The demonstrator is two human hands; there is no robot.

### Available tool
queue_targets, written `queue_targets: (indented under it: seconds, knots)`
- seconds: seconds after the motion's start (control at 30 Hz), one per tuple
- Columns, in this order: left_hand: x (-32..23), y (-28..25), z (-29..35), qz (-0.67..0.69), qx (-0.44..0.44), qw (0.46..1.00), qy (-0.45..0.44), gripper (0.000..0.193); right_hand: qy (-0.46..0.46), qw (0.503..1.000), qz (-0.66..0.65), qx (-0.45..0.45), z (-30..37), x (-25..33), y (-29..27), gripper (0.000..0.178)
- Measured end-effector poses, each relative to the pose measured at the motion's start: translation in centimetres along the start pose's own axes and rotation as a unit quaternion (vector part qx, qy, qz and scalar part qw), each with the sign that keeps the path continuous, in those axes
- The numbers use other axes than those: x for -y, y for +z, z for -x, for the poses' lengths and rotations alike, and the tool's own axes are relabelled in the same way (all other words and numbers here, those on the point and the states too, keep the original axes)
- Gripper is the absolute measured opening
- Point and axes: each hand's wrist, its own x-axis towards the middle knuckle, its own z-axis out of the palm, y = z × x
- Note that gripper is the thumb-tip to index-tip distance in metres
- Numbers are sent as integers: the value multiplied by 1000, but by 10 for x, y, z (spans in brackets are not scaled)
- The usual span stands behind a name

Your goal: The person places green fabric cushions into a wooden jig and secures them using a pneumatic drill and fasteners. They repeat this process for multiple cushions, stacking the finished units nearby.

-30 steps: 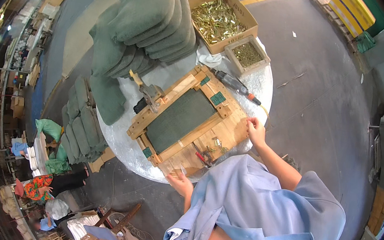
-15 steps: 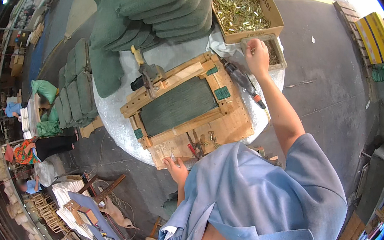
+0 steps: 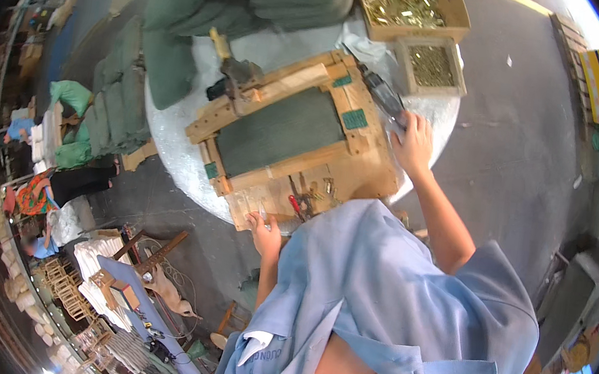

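My right hand is at the rear end of a dark electric screwdriver, its fingers bent round that end and partly hiding it. The screwdriver lies along the right side of a wooden frame jig. Inside the jig sits a dark green cloth-covered panel. My left hand rests at the near left corner of the plywood base, thumb and fingers apart. A small whitish sliver lies by its fingertips, too blurred to name. Beside that hand are red-handled pliers and several small brass-coloured pieces.
Behind the jig, green cushions are stacked high. A cardboard box of brass-coloured pieces and a tray of small fasteners stand at the far right. A yellow-handled tool sits on the jig's far left side. Other people are at left.
My right hand has left the small tray and come nearer, to the screwdriver's rear end. My left hand stays at the board's corner. The whole view has shifted slightly.
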Motion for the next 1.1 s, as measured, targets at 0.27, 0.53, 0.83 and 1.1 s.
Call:
queue_targets:
  seconds: [0.27, 0.53, 0.83, 1.1]
  knots:
    - [46, 0, -16, 156, 25, 987, -28, 93, 11, 999, -2, -53, -6, 19, 31, 64]
    - [24, -8, -16, 125, 12, 992, 26, 90, -256, 905, 56, 336, 73, 123, 39, 43]
    - [43, 4, -10, 113, 19, 991, 70, 95, -159, 922, 78, 345, 104, 135, 79, 46]
    - [45, 8, -11, 126, 8, 987, 98, 97, -97, 945, 27, 311, 109, 136, 94, 33]
